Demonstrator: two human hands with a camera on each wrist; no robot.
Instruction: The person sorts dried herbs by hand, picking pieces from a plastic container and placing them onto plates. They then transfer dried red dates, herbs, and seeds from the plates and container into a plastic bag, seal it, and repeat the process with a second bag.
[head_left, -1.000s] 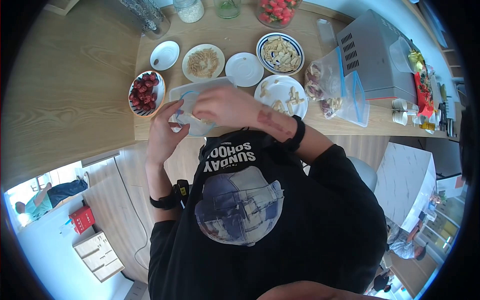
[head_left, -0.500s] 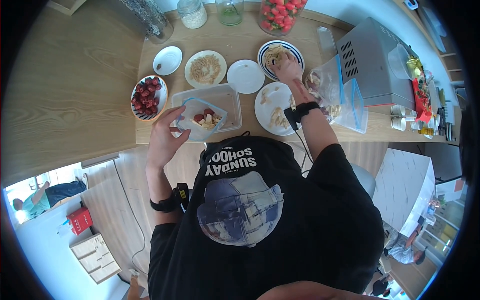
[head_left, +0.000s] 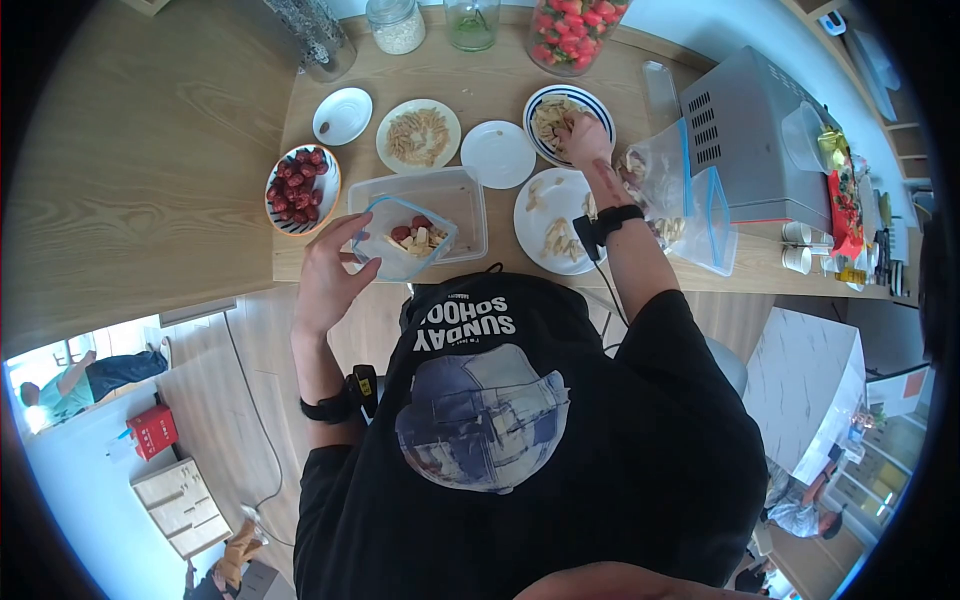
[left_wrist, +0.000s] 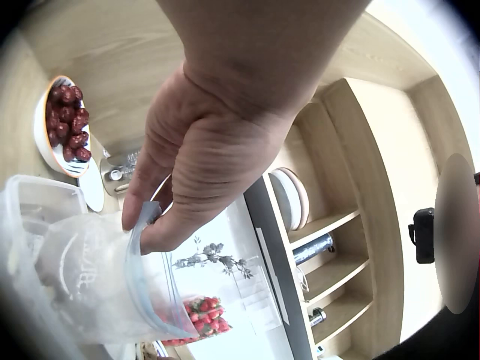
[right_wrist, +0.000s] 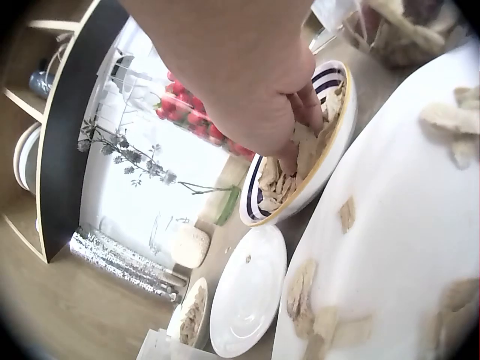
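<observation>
My left hand (head_left: 333, 275) pinches the blue zip edge of a clear zip bag (left_wrist: 90, 277) between thumb and fingers. Inside the bag, red dates (head_left: 401, 233) lie with pale dried slices (head_left: 425, 243). The bag leans in a clear plastic box (head_left: 470, 190). Over on the right, my right hand (head_left: 586, 143) reaches into a blue-striped bowl (right_wrist: 335, 139) of pale dried slices (right_wrist: 276, 187). Its thumb and fingers curl around some slices there. In front of that bowl, a white plate (head_left: 535, 240) bears small piles of pale slices.
A bowl of red dates (head_left: 297, 190) stands at the left. Behind the box are a small white plate (head_left: 342, 116), a plate of thin pale pieces (head_left: 418, 134) and a white plate (head_left: 498, 154). Filled zip bags (head_left: 655, 180) lie beside a grey appliance (head_left: 755, 140). Jars line the back.
My right hand has moved from above the held bag to the striped bowl, and its fingers have curled in among the slices. The left hand keeps its hold on the bag.
</observation>
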